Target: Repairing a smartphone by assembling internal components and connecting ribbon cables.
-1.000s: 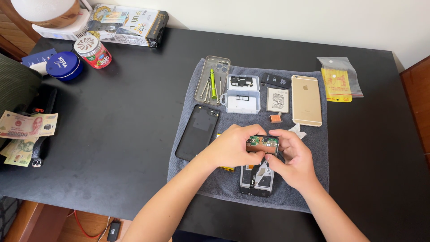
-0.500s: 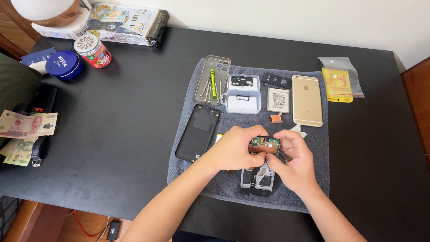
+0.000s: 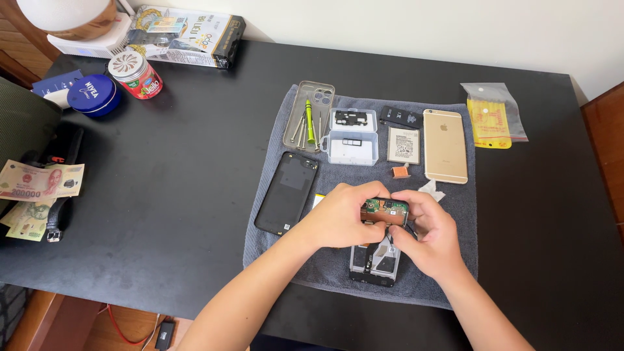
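Both hands meet over the near part of a grey towel [image 3: 455,260]. My left hand [image 3: 341,218] and my right hand [image 3: 426,231] pinch a small green circuit board [image 3: 385,209] between their fingertips, held just above an opened phone frame [image 3: 374,263] that lies on the towel. A thin strip seems to run from the board down to the frame; my fingers hide where it joins. A black phone back cover [image 3: 287,192] lies left of my left hand.
On the towel's far half lie a clear case with screwdrivers [image 3: 309,117], a small clear parts box [image 3: 353,136], a battery [image 3: 403,144] and a gold phone [image 3: 445,145]. A yellow bag [image 3: 492,119] sits right. Tins [image 3: 95,95], a box [image 3: 185,36] and banknotes [image 3: 40,180] lie left.
My hands and the green board have stayed over the phone frame. The fingers shifted only slightly on the board.
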